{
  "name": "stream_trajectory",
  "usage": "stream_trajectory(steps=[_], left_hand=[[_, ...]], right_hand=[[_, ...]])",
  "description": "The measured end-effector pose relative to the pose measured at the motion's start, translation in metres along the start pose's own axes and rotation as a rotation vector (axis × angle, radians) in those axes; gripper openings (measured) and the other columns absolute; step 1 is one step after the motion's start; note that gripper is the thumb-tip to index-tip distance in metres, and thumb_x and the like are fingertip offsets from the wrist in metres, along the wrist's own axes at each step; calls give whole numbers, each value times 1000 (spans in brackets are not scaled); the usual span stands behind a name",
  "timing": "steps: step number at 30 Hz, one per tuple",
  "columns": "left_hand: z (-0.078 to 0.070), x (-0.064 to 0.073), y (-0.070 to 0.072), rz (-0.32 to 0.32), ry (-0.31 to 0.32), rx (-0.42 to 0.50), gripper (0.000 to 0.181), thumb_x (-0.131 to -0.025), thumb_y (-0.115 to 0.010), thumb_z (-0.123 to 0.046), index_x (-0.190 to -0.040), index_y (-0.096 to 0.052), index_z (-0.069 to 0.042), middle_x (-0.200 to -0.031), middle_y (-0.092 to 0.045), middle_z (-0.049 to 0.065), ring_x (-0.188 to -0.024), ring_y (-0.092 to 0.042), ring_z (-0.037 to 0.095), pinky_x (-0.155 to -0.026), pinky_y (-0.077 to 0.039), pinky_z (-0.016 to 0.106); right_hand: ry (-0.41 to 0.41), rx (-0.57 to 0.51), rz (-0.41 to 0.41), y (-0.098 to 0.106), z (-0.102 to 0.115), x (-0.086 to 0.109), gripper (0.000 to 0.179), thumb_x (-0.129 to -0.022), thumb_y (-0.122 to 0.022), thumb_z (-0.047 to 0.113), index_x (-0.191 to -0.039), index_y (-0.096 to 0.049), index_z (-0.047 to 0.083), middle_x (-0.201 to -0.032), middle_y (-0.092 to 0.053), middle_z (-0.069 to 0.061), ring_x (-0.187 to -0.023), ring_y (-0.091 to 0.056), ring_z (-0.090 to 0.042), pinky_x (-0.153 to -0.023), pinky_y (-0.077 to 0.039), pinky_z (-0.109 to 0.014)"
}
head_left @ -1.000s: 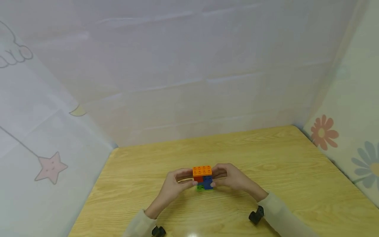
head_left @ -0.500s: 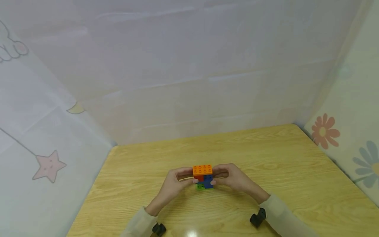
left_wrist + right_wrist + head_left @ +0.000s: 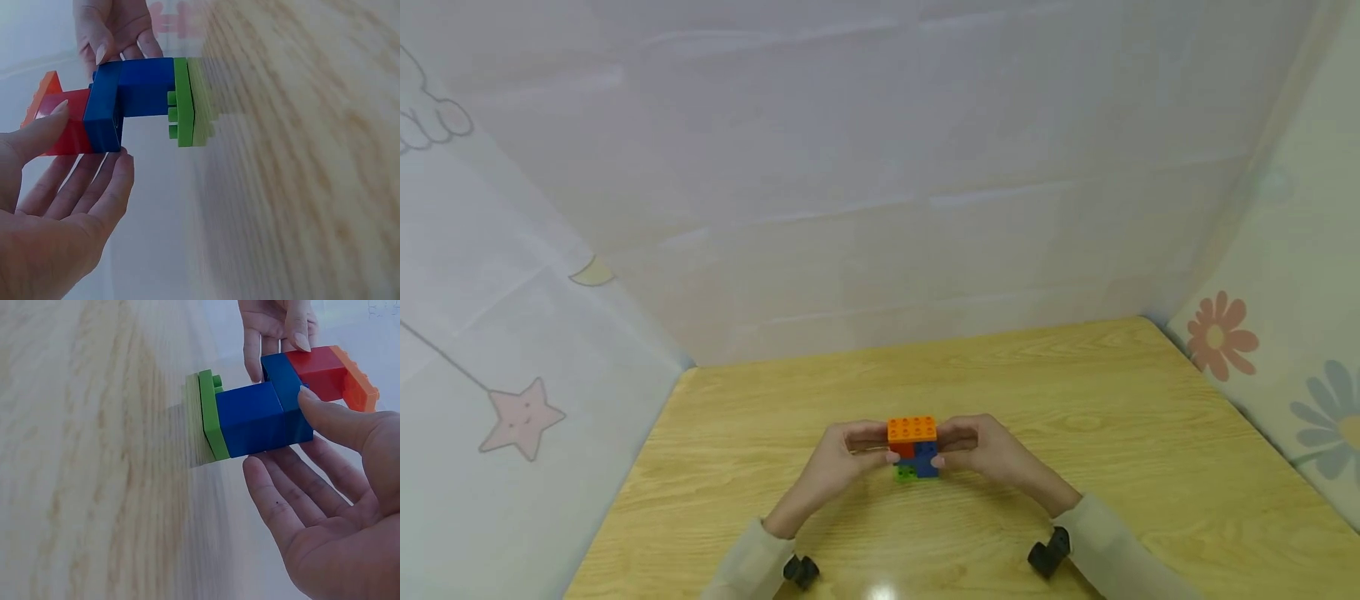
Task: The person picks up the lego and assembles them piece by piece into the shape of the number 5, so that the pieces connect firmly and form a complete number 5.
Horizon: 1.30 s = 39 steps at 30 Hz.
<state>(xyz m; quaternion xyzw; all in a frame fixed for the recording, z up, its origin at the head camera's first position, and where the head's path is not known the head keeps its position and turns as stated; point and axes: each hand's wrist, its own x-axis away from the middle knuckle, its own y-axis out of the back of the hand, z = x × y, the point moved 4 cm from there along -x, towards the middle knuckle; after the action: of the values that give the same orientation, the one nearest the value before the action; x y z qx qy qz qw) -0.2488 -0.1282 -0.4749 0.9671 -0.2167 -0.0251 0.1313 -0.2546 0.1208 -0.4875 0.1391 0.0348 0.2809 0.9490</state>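
A small stack of toy building bricks [image 3: 927, 467] stands upright at the middle of the table, between both hands. Its bottom is a green plate [image 3: 184, 103], resting on the tabletop. Above that come a blue brick [image 3: 250, 419], a flatter blue brick, a red brick [image 3: 315, 370] and an orange plate [image 3: 912, 429] with studs on top. My left hand [image 3: 835, 462] pinches the stack from the left, thumb on the red brick and fingers behind. From the right, my right hand [image 3: 996, 454] pinches it with the thumb against the blue bricks. The stack's back is hidden in the head view.
The wooden table [image 3: 760, 400] reaches back to a pale cloth wall [image 3: 850, 208]. Printed cloths hang at the left and right, one with a pink star [image 3: 522, 418], one with a red flower [image 3: 1221, 336]. Dark wrist cameras [image 3: 1049, 552] sit below the sleeves.
Nearly nothing differs. Both hands keep the same hold on the brick stack, which stays in place; the head view has shifted slightly.
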Motion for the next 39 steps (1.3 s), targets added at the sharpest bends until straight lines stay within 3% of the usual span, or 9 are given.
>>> stream_trajectory(steps=[13,19,26,33,39], left_hand=[[5,-10,7,-23,-1,-29,40,-95,-80,-31,-134,-73,-22,-134,-75,5,-120,-73,23,-99,-61,32],[7,-17,7,-48,23,42,47,-94,-81,-31,-137,-71,-16,-133,-75,10,-119,-74,25,-98,-62,33],[8,-24,11,-76,71,108,56,-95,-80,-27,-141,-64,-1,-132,-73,21,-115,-76,29,-98,-62,43],[15,-33,12,-94,122,171,57,-95,-80,-24,-141,-63,5,-135,-70,26,-111,-77,30,-93,-63,42],[22,-39,12,-103,176,175,56,-95,-80,-26,-137,-65,8,-133,-71,26,-105,-79,31,-92,-63,45]], right_hand=[[-56,22,-26,4,-5,-6,45,-98,-77,32,-136,-67,10,-133,-71,-12,-120,-70,-27,-97,-62,-40],[-74,3,-61,6,-5,-9,48,-98,-76,31,-139,-66,8,-137,-70,-16,-124,-69,-30,-99,-62,-42],[-130,-14,-90,7,-6,-15,50,-96,-78,35,-138,-68,9,-136,-71,-14,-120,-72,-26,-98,-62,-40],[-168,-14,-111,9,-8,-20,50,-97,-78,34,-137,-70,6,-133,-73,-13,-118,-73,-25,-99,-62,-40],[-204,-137,-97,6,-11,-24,47,-101,-73,24,-138,-65,-3,-134,-71,-21,-110,-77,-29,-90,-65,-43]])
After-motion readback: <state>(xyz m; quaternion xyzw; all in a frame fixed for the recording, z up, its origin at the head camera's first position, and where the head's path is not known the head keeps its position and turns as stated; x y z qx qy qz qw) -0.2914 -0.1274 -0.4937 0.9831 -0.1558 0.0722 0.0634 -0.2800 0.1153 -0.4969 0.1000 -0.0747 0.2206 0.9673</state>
